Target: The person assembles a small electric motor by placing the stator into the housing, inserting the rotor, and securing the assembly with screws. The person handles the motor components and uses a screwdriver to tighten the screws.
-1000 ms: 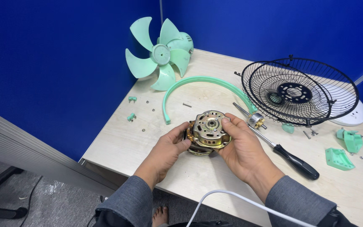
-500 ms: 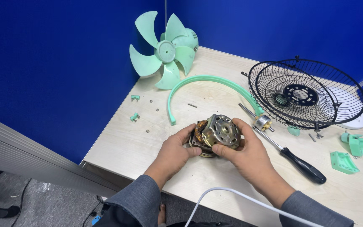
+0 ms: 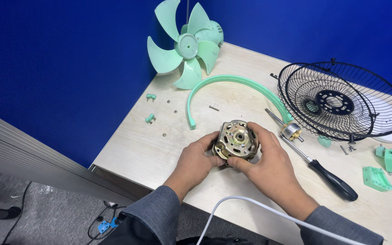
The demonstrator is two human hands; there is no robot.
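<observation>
A round metal fan motor (image 3: 236,140), brass-coloured with a centre hole, is gripped between both my hands just above the wooden table (image 3: 137,149). My left hand (image 3: 195,162) clasps its left side. My right hand (image 3: 268,165) wraps its right and lower edge, thumb under the front. The motor's flat face is tilted toward me.
A mint-green fan blade (image 3: 188,45) leans at the back. A green curved ring piece (image 3: 232,88), black wire guards (image 3: 341,100), a black-handled screwdriver (image 3: 316,168), a small metal rotor (image 3: 291,130), green plastic parts (image 3: 377,178), loose screws and a white cable (image 3: 259,208) surround my hands.
The motor has been turned in my hands, its flat face now pointing more toward me. My hands stay on either side of it.
</observation>
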